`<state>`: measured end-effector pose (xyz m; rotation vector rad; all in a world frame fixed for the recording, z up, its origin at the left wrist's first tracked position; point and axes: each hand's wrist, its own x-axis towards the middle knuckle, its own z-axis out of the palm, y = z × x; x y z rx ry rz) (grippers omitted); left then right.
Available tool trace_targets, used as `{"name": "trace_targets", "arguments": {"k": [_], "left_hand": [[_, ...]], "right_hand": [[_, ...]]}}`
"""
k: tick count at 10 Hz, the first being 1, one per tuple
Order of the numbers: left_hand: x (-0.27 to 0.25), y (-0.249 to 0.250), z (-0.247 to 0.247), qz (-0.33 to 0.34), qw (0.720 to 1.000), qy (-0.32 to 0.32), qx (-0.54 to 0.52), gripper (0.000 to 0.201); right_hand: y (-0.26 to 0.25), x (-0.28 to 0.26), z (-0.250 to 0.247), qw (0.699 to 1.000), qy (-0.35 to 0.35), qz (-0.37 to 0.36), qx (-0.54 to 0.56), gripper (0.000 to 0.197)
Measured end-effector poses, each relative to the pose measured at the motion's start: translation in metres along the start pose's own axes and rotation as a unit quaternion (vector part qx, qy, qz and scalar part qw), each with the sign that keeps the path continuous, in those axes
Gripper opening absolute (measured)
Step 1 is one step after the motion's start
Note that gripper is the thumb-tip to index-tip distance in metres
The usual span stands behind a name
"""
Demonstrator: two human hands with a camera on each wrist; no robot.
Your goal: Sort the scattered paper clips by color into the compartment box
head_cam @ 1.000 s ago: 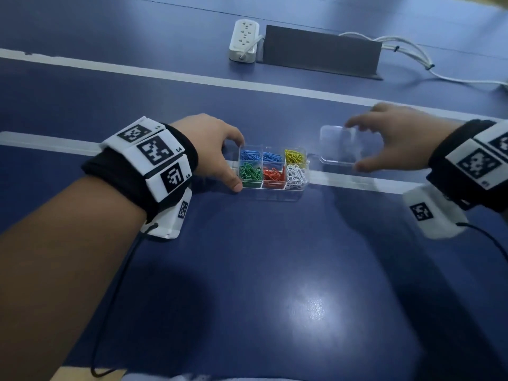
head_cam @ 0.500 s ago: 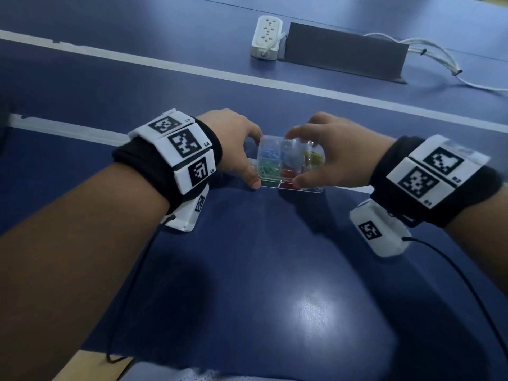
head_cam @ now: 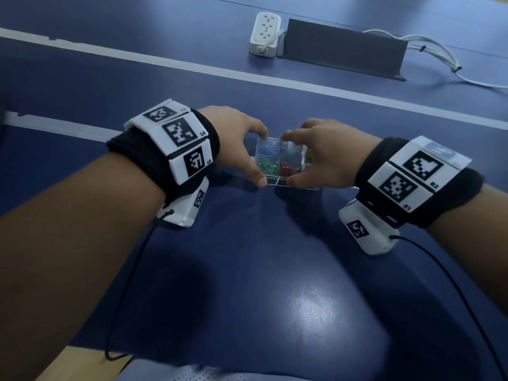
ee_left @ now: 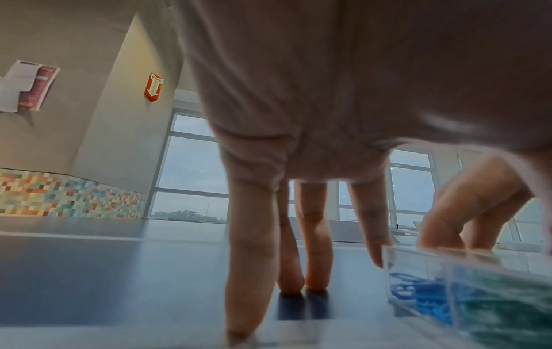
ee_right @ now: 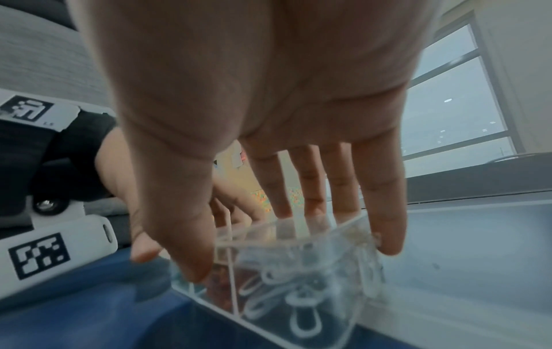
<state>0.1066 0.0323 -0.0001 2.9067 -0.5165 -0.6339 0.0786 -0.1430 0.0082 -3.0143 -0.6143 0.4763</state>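
Observation:
The clear compartment box (head_cam: 268, 160) sits on the blue table, with blue, green, red, yellow and white paper clips sorted in its cells. My left hand (head_cam: 260, 158) pinches its left end, thumb at the near corner and index finger at the far corner. In the left wrist view the index fingertip touches the box (ee_left: 477, 295) and the other fingers stand on the table. My right hand (head_cam: 290, 160) holds the clear lid (head_cam: 295, 152) over the box, thumb on the near edge, fingers on the far edge. White clips show through the box (ee_right: 298, 295) wall.
A white power strip (head_cam: 265, 34) and a dark grey cable housing (head_cam: 343, 48) lie at the back, with white cables (head_cam: 439, 59) running off to the right. White lines cross the blue table (head_cam: 275, 270). Its near edge (head_cam: 90, 350) shows at bottom left.
My right hand carried the clear lid from the right over to the box and lowered it on top. My left hand stayed at the box's left end.

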Motion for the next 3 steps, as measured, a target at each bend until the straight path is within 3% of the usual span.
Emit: {"name": "trace_targets", "arguments": {"k": [2, 3], "left_hand": [[0.0024, 0.0058, -0.0032, 0.007, 1.000, -0.007, 0.030, 0.083], [-0.0013, 0.0045, -0.0036, 0.009, 1.000, -0.009, 0.009, 0.097]], "right_hand": [[0.0005, 0.0020, -0.0032, 1.000, -0.013, 0.011, -0.003, 0.073], [0.0019, -0.0010, -0.0034, 0.999, -0.032, 0.019, 0.017, 0.083]]}}
